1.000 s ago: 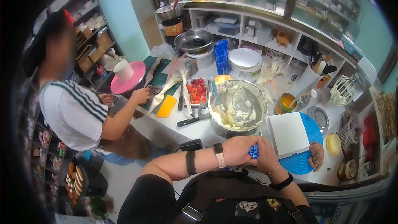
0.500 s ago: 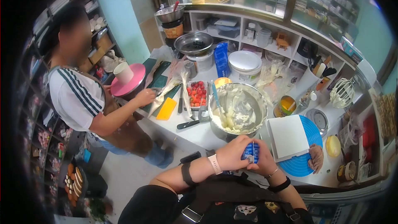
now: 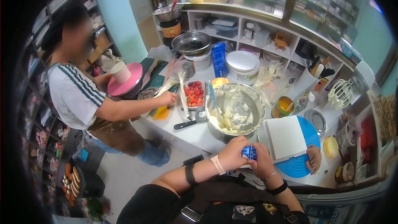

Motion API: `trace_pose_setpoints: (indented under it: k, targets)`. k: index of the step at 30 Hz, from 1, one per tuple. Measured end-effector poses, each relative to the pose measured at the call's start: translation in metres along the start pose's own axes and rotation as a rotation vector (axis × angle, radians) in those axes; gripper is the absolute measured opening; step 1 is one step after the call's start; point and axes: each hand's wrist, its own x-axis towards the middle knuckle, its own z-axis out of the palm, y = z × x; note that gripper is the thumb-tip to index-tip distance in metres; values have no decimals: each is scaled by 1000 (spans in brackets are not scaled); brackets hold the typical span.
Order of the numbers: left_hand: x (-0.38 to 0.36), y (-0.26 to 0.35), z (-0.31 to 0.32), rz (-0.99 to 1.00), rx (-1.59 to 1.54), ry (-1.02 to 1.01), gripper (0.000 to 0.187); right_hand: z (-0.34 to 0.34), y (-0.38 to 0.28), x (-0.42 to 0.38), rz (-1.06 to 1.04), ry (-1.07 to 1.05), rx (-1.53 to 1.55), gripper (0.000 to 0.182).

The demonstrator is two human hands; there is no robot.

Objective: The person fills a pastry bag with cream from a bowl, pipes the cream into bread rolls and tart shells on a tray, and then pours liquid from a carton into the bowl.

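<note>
Both of my hands are closed around a small blue printed carton [image 3: 249,152], held low in front of my body. My left hand [image 3: 232,154], with a pale watch on its wrist, grips the carton's left side. From the right, my right hand [image 3: 262,160] wraps the other side, its fingers partly hiding the print. Just beyond my hands stands a large metal mixing bowl [image 3: 213,126] with pale cream smeared inside and a blue-handled spatula [image 3: 214,95] leaning in it.
White boards [image 3: 286,139] lie on a blue turntable [image 3: 309,130] at right, beside a crumpled brown cloth [image 3: 314,159]. A knife [image 3: 185,125] and a strawberry tray [image 3: 194,95] are left of the bowl. A co-worker [image 3: 78,87] reaches toward a piping bag [image 3: 168,85] beside a pink turntable [image 3: 134,74].
The blue carton has turned in my hands, so less of its printed face shows. The co-worker's hand has moved right along the table, toward the strawberry tray.
</note>
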Motion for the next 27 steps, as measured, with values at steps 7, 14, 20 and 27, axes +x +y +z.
trace_pose_setpoints:
  k: [7,14,20,27]
  targets:
    - [-12,-7,10,-27,-197,124,38,4,-3,0,119,8,166,49]
    - [-7,3,2,5,-27,45,36,12,15,2,97,99,504,47]
    - [-1,-1,-6,-46,-17,12,29,25,20,7,99,190,782,36]
    - [-5,-20,3,305,-37,184,22,16,14,12,94,209,670,35]
